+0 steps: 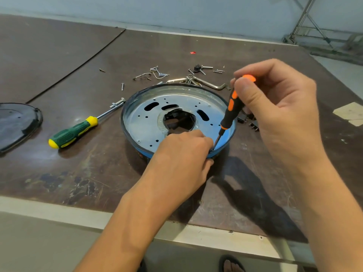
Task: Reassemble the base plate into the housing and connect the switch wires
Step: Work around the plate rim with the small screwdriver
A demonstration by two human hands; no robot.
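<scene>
A round blue housing [232, 132] lies on the table with a silver base plate [149, 118] seated inside it. The plate has slots, small holes and a ragged middle opening showing dark parts. My right hand [279, 107] grips an orange-and-black screwdriver [230, 110], held steeply, tip down at the plate's near right edge. My left hand [184, 152] rests on the housing's near rim, fingers pinched right beside the tip. What they pinch is hidden. No switch wires show.
A green-and-yellow screwdriver [76, 131] lies left of the housing. Loose screws [155, 73], a hex key [212, 84] and a small black part [196, 68] are scattered behind it. Black connectors [248, 122] sit to its right, a dark cover [15, 124] at far left. The table edge runs near me.
</scene>
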